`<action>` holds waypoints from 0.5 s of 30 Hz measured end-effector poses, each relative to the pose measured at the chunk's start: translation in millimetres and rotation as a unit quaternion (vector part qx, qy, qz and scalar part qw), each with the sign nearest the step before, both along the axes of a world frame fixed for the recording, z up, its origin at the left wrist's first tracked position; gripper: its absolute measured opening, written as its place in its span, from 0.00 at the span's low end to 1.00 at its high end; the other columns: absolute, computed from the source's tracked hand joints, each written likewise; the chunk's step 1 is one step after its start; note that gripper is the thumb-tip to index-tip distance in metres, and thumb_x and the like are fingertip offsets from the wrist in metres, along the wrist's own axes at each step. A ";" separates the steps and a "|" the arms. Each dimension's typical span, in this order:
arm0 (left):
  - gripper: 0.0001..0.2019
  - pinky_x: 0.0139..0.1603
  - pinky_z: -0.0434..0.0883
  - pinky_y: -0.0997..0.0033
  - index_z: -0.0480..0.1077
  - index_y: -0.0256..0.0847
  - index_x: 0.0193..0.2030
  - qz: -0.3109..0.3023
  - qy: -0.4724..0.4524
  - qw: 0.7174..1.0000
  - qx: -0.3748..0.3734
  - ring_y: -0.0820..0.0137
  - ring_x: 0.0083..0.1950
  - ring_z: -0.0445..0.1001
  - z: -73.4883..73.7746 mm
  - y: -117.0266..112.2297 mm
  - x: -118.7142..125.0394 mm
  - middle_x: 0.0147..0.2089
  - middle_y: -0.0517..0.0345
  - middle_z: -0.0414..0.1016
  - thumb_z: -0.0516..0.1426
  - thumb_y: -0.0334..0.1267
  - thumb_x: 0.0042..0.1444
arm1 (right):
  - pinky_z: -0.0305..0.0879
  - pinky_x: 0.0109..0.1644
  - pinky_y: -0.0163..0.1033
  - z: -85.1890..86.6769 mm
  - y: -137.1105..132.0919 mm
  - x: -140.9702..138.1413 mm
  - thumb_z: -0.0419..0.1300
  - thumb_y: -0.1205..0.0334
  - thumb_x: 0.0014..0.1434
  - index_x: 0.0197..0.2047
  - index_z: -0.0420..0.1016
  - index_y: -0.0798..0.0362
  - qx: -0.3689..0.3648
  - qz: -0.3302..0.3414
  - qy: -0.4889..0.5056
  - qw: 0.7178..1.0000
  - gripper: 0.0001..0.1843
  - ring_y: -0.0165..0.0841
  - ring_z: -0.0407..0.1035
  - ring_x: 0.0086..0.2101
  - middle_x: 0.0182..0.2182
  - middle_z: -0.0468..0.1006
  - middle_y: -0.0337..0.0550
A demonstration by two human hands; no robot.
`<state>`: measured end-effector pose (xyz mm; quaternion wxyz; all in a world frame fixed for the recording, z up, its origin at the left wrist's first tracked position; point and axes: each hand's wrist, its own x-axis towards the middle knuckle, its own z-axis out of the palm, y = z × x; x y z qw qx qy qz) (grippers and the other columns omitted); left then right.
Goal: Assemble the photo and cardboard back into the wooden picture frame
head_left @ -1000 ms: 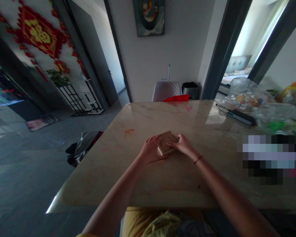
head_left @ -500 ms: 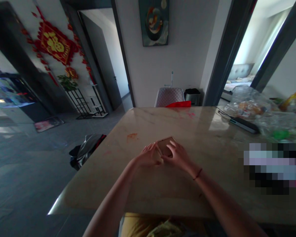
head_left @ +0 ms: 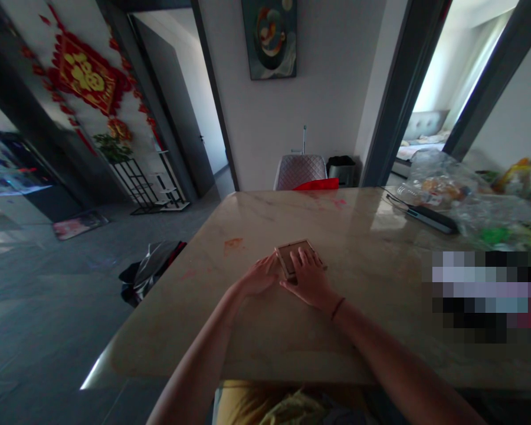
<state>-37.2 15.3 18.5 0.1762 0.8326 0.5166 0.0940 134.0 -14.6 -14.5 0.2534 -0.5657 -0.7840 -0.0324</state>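
A small, flat, brown rectangular object with a raised rim, like a shallow frame or tray, lies on the marble-look table. My right hand rests palm down over its near right part, fingers stretched across the face and slightly apart. On the other side, my left hand lies low by the table, its extended fingertips at the object's left edge. The right hand covers part of the object, so whether anything lies under it is hidden.
Plastic bags of food and a dark elongated device with a cord lie on the table's right side. A quilted chair stands at the far edge. Beyond the left edge, a dark bag-like item sits lower down.
My right hand has gone from bent, lifted fingers to lying flatter on the brown object. The object's rim shows more clearly. The view has shifted slightly.
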 end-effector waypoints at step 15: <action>0.26 0.66 0.44 0.55 0.52 0.36 0.64 0.024 0.071 0.997 -0.011 0.58 0.68 0.43 -7.8 -1.1 5.9 0.68 0.47 0.49 0.44 0.35 0.57 | 0.59 0.53 0.50 -8.8 14.7 36.7 0.63 0.41 0.41 0.62 0.53 0.60 -0.079 -0.013 0.098 0.992 0.51 0.50 0.60 0.54 0.54 0.65 0.63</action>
